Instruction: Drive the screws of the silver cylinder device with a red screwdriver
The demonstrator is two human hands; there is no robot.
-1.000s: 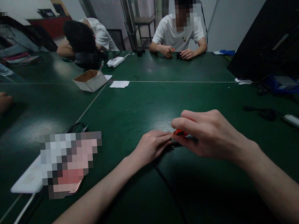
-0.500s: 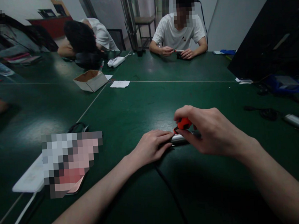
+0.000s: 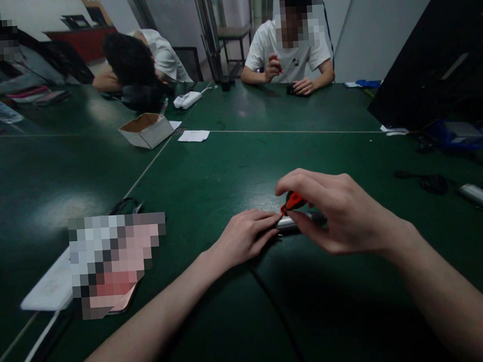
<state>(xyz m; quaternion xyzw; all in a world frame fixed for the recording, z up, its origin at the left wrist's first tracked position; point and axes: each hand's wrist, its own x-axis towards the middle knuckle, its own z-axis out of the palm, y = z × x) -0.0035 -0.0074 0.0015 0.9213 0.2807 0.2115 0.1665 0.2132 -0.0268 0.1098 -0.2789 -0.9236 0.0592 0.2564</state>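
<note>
Green table [image 3: 224, 171]: right hand [image 3: 339, 218] largely hides silver piece [image 3: 288, 223], perhaps metal

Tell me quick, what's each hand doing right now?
Left hand: fingers pressing down the silver piece.
Right hand: pinching the small red tool.

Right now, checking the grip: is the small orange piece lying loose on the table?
No, the right hand pinches the orange piece above the silver part that the left hand steadies.

Open green table [image 3: 232, 165] beyond the hands, box [image 3: 146, 130] and paper [image 3: 193, 136] set toward the far edge, cables [image 3: 427, 182] crowded along the right edge, card [image 3: 50, 288] at the left
</note>
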